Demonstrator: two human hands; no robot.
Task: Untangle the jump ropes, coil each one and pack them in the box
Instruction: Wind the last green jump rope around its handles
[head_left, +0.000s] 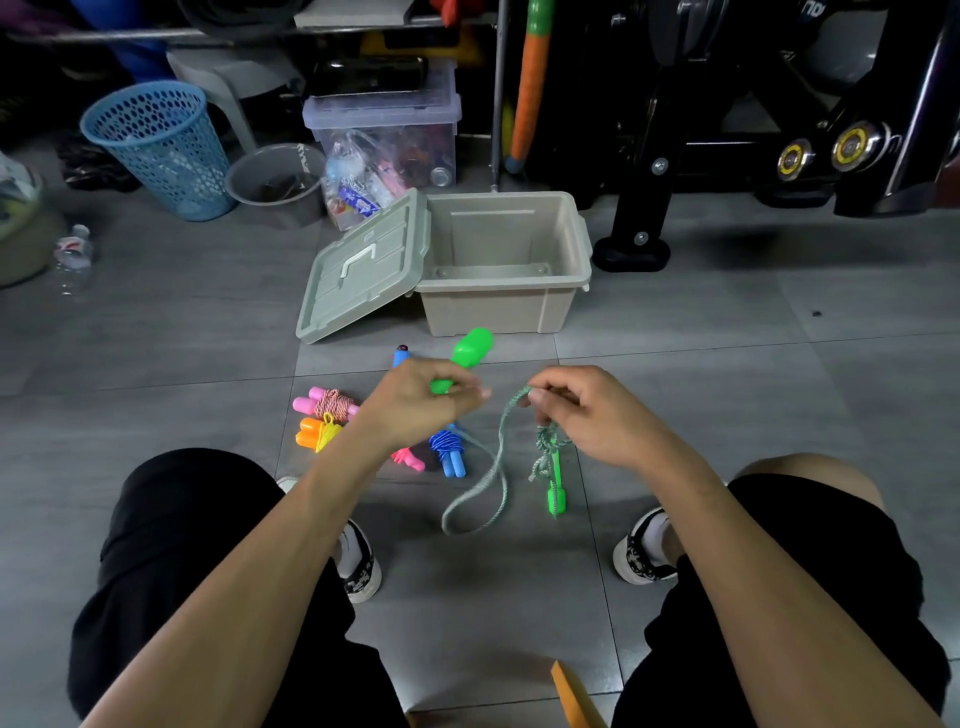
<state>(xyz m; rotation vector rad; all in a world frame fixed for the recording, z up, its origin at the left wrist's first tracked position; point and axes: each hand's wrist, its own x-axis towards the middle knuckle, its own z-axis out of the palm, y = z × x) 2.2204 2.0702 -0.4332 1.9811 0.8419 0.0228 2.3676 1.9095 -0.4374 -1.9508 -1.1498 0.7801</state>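
While the left hand (415, 402) curls round one bright green handle (464, 358) at the middle of the frame, the right hand (587, 410) pinches the green rope (500, 457) just beside it, fingers bent onto the cord. From that pinch the rope drops in a long loop to the floor (727, 332) between the two shoes, and a knotted bunch hangs under the right hand with the second green handle (556, 491) dangling from it.

Left of centre, partly behind the left wrist, lie three coiled ropes: a pink one (324, 402), an orange and yellow one (317, 432), and a blue one (449, 452). They sit close together, near the left hand.

Above them stands the beige box (498, 306), its lid (363, 270) off and propped tilted against its left wall. Bare grey tiles spread to the right of the box and at lower centre.

Upper left holds a blue mesh basket (156, 145) and a grey bucket (278, 179); a clear bin (384, 135) sits behind the box, black gym gear (727, 130) at upper right. No writing can be read for sure.
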